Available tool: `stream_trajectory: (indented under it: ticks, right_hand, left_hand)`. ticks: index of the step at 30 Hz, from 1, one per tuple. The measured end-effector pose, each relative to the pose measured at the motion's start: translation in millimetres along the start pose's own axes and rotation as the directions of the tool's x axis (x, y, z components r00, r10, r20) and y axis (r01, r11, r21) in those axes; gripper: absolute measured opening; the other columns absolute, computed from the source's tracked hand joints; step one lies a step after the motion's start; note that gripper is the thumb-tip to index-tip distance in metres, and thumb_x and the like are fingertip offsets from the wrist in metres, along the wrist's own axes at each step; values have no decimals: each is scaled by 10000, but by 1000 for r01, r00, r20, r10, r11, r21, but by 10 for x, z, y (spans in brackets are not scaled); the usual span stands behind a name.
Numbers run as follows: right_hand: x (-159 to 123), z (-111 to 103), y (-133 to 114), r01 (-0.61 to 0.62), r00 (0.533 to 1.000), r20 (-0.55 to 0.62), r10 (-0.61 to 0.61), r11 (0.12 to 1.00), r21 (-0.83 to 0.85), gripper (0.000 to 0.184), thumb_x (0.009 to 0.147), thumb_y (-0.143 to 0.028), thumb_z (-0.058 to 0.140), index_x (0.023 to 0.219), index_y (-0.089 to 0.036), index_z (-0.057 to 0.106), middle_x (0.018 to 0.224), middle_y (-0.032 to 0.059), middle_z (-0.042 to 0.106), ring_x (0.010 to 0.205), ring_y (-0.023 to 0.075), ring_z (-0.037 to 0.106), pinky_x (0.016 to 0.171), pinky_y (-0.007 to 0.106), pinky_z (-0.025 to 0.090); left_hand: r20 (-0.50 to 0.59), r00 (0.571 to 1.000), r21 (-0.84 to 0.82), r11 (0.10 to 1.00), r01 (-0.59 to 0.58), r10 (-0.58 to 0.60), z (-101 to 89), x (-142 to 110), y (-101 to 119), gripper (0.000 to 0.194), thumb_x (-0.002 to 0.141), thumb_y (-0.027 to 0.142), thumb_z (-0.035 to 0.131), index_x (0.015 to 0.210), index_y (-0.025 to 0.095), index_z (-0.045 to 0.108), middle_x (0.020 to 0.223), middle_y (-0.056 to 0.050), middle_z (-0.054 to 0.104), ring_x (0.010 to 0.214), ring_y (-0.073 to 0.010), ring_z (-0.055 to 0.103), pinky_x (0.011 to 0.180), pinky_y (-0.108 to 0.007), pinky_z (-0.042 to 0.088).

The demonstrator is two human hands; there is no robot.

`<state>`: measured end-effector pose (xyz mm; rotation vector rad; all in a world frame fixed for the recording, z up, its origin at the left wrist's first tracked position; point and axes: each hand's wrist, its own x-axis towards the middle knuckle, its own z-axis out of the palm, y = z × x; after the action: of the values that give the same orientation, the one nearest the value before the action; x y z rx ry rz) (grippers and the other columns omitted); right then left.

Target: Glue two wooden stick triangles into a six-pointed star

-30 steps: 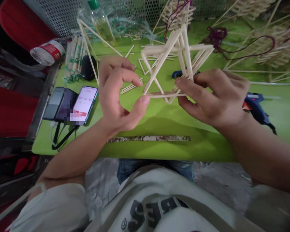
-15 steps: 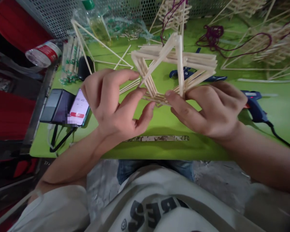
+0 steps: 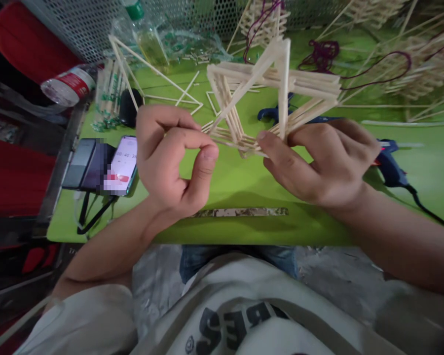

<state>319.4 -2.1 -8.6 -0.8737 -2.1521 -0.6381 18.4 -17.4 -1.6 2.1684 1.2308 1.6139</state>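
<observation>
A star-shaped frame of stacked wooden sticks point(image 3: 274, 93) is held up above the green table point(image 3: 429, 167). My right hand point(image 3: 325, 158) grips its lower right part, thumb and fingers closed on the sticks. My left hand point(image 3: 170, 153) is just left of the frame's lower corner, thumb and forefinger pinched together; whether they touch the frame or hold something small I cannot make out.
A blue glue gun point(image 3: 390, 160) lies right of my right hand, its cord running off right. A phone point(image 3: 124, 162) and a dark device point(image 3: 83, 162) lie at the left. Loose sticks, stick frames, purple yarn point(image 3: 329, 52) and bottles point(image 3: 70, 84) crowd the back.
The star frame was lifted off the table and turned, rising a little more. My left hand went from an open curl, to touching the frame, to a closed pinch beside it.
</observation>
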Motion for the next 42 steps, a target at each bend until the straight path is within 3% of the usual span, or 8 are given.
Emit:
stream_trajectory:
  ticks: [6,14,18,22,29,36,39,42]
  right_hand:
    - [-12,-2,23,24,998,-53,-25,1000,-18,518,1092,-271,831,1556,-497,789,872,-8,712,684,172,600,709,397,435]
    - [106,-82,-200,122,969,-215,-123,992,-20,167,1154,-260,801,1257,-343,903,870,10,772,682,160,550,658,367,384]
    - [43,-59,-259,25,999,-38,-22,996,84,271,1118,-258,811,1308,-411,929,833,33,762,703,184,611,703,395,460]
    - [36,-62,-286,66,991,-118,-56,995,81,302,1097,-194,816,1303,-381,934,839,39,763,745,210,666,711,401,496]
    - [7,43,-191,4,995,-104,10,991,133,411,1096,-173,799,1432,-392,891,845,18,687,750,202,602,767,418,494]
    - [-47,170,-35,-23,1000,12,24,999,-29,381,1149,-226,689,1455,-384,852,933,30,709,828,213,639,842,416,530]
    - [-3,172,-5,-83,993,78,87,995,-50,351,1193,-277,620,1425,-371,865,899,36,688,795,216,632,813,422,527]
    - [38,153,14,-147,982,118,150,989,-30,349,1206,-276,598,1375,-379,886,887,40,681,769,223,600,810,436,519]
  left_hand:
    - [-4,954,252,924,-289,299,-25,34,-50,367,1201,623,694,1306,331,889,1302,-138,715,1280,-359,728,1106,-667,651]
    - [43,965,249,933,-260,257,-22,33,41,263,1200,538,748,1383,390,866,1444,-95,746,1385,-384,748,1141,-742,613]
    - [32,996,152,985,-84,80,63,8,-42,358,1098,679,868,1196,334,874,1410,-135,778,1488,-438,683,1158,-748,637]
    - [76,995,-57,995,76,-72,112,-1,-135,334,1102,659,858,1110,326,852,1321,-172,775,1575,-469,630,1093,-745,680]
    - [-41,990,94,987,-128,133,15,16,121,98,1108,456,851,1124,369,895,1294,-131,763,1238,-345,746,1080,-651,688]
    - [-66,997,-377,925,-49,26,73,107,327,179,1115,368,806,953,295,786,1319,-44,912,1035,-214,812,880,-463,696]
    - [1,995,-633,770,79,-101,97,168,355,362,1125,353,798,835,250,608,864,-2,851,687,-151,761,621,-345,598]
    - [254,955,-722,628,292,-152,47,230,295,495,1110,429,836,778,242,521,545,40,535,446,-135,578,473,-312,436]
